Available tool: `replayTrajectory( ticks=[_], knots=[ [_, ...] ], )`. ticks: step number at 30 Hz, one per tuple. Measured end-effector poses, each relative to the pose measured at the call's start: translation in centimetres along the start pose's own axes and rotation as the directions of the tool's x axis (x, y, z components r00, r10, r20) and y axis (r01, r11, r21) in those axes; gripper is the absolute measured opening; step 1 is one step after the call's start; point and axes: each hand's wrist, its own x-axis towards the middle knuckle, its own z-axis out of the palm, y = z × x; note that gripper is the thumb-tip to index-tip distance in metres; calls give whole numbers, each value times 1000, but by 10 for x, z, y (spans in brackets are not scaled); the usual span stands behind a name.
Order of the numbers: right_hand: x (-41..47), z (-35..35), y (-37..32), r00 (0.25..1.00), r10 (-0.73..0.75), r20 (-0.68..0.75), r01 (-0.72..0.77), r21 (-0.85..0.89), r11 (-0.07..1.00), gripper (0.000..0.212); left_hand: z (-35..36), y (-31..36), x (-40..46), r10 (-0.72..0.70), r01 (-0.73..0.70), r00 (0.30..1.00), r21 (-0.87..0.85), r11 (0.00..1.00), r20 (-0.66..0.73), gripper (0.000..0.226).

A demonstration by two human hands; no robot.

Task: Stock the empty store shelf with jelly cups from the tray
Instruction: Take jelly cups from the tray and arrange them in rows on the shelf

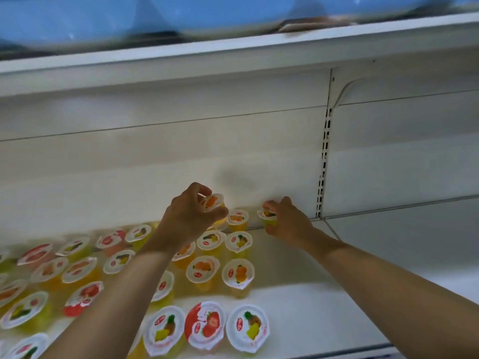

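Nearest the person, rows of jelly cups (245, 328) already stand on the white shelf (324, 312), filling its left part. Farther in, the left hand (189, 218) grips an orange-lidded cup (213, 202) tilted and lifted above the back rows. The right hand (287, 221) grips a yellow cup (269, 218) at the back wall, upright and just right of the last cup standing (237, 220). Bare shelf lies to the right, so the right hand is nearer the next free spot.

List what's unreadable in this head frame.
- Tray: outside the head view.
- Cups under the left forearm: hidden by it.
- Cup in the right hand: fingers cover much of it.
- Items on the upper shelf: blurred.
- Lid text: too small.
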Motion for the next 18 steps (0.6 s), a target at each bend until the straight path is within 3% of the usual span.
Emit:
replayTrajectory(
  ticks=[3, 5, 7, 8, 11, 13, 15, 18],
  knots=[
    [-10, -13, -2, 984, -119, -134, 110, -77, 991, 81, 2, 5, 3, -10, 10, 1000, 3, 1000, 13, 47],
    [-21, -29, -12, 963, -218, -155, 242, 156, 958, 81, 7, 11, 4, -4, 4, 999, 2, 1000, 34, 47],
    [-33, -43, -30, 947, -307, -98, 317, 459, 830, 78, 15, 22, 5, 26, -26, 998, -5, 1000, 53, 45],
    [-38, -47, -38, 935, -340, -106, 343, 521, 781, 74, 20, 28, 5, 48, -47, 997, -12, 999, 65, 44],
    [-42, -49, -45, 908, -322, -267, 418, 545, 727, 49, 31, 43, 3, 65, -39, 986, -165, 986, 151, 42],
    [-46, -47, -34, 933, -243, -265, 355, 575, 737, 43, 32, 42, 1, 70, -10, 972, -254, 967, 226, 40],
    [-52, -40, -16, 968, -164, -188, 245, 583, 775, 44, 32, 30, -1, 113, -87, 966, -121, 989, 232, 33],
    [-58, -22, 3, 994, -79, -72, 105, 534, 839, 50, 36, 10, -4, 167, -229, 956, 252, 940, 242, 29]
  ],
)
